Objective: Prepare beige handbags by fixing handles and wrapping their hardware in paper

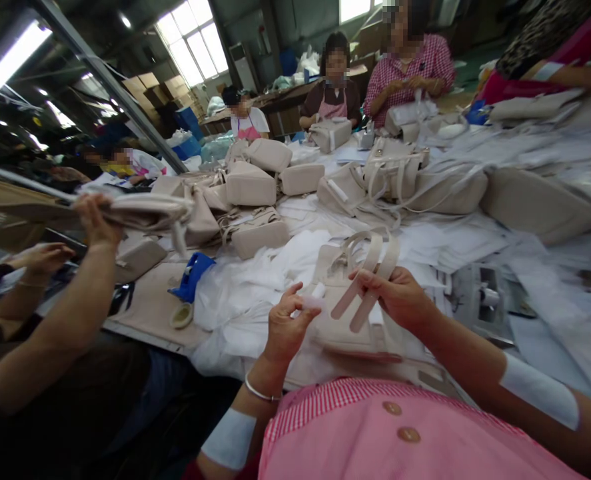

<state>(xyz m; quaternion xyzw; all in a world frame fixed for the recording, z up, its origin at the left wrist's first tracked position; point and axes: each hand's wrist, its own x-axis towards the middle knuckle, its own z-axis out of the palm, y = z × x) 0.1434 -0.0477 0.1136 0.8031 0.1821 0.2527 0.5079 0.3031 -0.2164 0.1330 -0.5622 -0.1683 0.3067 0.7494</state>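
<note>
A beige handbag (348, 333) lies on the table right in front of me. Its two flat strap ends (362, 300) are pinched side by side between the thumb and fingers of my right hand (400, 293), held up over the bag. Left of them, my left hand (288, 323) pinches a small piece of thin white wrapping (312, 304) between thumb and fingers, apart from the straps. The straps loop back toward the top of the bag, where a metal ring shows. What the white piece is made of, I cannot tell.
Crumpled white sheets (245, 293) cover the table on my left, beside a blue tape dispenser (192, 277) and a tape roll (181, 316). Several beige bags (250, 183) are piled beyond. A grey metal box (480, 300) sits right. A co-worker's arm (92, 267) lifts a bag at left; others work opposite.
</note>
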